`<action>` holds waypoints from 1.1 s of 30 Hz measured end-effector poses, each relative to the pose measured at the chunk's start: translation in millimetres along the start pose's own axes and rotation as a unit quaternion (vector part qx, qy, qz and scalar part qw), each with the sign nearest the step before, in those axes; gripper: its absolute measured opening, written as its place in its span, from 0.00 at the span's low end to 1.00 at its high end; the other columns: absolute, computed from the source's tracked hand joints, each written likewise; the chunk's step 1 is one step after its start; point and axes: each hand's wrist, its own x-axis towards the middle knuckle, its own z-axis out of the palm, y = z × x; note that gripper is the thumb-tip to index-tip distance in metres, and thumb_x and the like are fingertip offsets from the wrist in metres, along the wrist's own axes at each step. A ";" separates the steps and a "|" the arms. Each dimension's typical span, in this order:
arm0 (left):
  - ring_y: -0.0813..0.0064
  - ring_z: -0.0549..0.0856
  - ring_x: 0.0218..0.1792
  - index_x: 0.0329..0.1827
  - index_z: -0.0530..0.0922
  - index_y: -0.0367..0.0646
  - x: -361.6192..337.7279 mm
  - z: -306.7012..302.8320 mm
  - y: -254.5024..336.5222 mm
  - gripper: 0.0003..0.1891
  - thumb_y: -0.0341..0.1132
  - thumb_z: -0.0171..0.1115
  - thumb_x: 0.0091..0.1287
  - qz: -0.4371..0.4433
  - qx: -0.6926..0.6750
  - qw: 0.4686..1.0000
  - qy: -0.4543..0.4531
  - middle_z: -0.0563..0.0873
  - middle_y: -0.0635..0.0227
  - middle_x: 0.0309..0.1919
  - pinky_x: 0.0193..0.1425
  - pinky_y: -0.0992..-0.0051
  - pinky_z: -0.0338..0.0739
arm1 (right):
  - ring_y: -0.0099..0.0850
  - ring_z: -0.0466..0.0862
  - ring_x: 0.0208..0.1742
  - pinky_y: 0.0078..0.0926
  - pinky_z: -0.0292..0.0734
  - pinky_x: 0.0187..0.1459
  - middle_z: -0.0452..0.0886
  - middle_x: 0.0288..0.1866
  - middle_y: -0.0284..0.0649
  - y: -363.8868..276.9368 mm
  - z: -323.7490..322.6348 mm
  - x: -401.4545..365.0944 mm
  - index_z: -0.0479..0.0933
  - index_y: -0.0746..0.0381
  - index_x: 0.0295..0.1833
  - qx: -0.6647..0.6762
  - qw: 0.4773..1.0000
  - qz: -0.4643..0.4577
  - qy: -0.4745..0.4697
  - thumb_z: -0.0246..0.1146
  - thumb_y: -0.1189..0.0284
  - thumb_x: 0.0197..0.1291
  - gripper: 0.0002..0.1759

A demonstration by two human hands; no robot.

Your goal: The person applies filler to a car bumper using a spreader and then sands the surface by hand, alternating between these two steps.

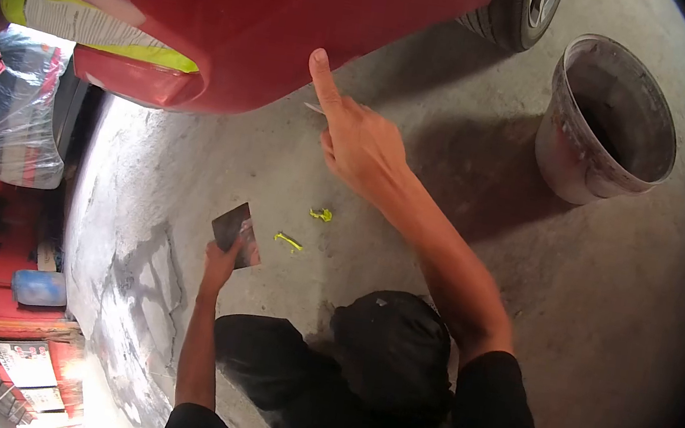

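Note:
My right hand [361, 140] is raised beside the lower edge of the red car body [282, 22], its index finger stretched out toward the painted panel. Its other fingers are curled round a small, thin, pale pointed object [314, 107], only the tip of which shows. Lower down, my left hand [220, 262] grips a dark, flat rectangular sheet [236, 230] above the floor. Two crumpled bits of yellow-green tape, one [320, 214] nearer my right arm and one [289, 241] nearer the sheet, lie on the concrete.
A large dirty bucket [549, 147] stands on the concrete floor [605, 338] at the right, near a car wheel [524, 12]. Yellow-edged masking paper [98, 24] covers part of the car. Plastic sheeting [20, 112] and a blue container [40, 288] are at the left.

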 end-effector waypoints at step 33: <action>0.73 0.86 0.33 0.43 0.84 0.31 -10.5 -14.5 -17.7 0.16 0.39 0.69 0.65 0.036 -0.046 0.998 0.009 0.89 0.58 0.32 0.40 0.67 0.79 | 0.45 0.83 0.25 0.38 0.77 0.31 0.82 0.23 0.43 2.5 4.3 3.2 0.29 0.50 0.83 0.094 0.990 0.105 0.012 0.63 0.84 0.46 0.64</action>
